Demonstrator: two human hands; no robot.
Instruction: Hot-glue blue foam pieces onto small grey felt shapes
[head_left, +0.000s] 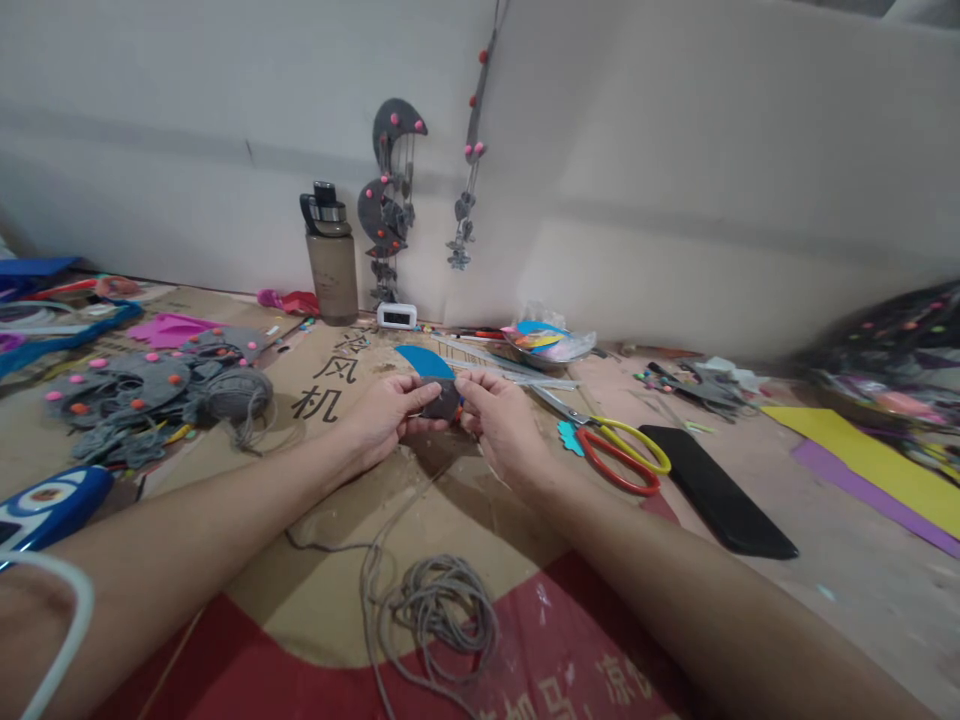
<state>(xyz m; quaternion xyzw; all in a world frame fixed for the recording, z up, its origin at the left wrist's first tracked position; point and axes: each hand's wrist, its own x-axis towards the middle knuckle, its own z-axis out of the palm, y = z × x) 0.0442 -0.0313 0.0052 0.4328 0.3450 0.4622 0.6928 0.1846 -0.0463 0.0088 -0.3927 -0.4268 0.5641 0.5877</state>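
My left hand [386, 415] and my right hand [501, 418] meet over the cardboard sheet [330, 520], both pinching a small grey felt piece [441, 400]. A blue curved foam piece [424, 361] rises just behind the felt and my fingers. Grey cord [442, 600] lies in a loose coil near me, and one strand runs up toward my hands. Both hands have their fingers closed on the felt.
Scissors [619, 450] with red and yellow handles and a black phone [712, 490] lie to the right. Grey felt shapes with pink dots [142, 385] and a yarn ball [238, 393] sit on the left. A bottle [331, 260], small clock [396, 316] and hanging felt mobiles [390, 200] stand by the wall.
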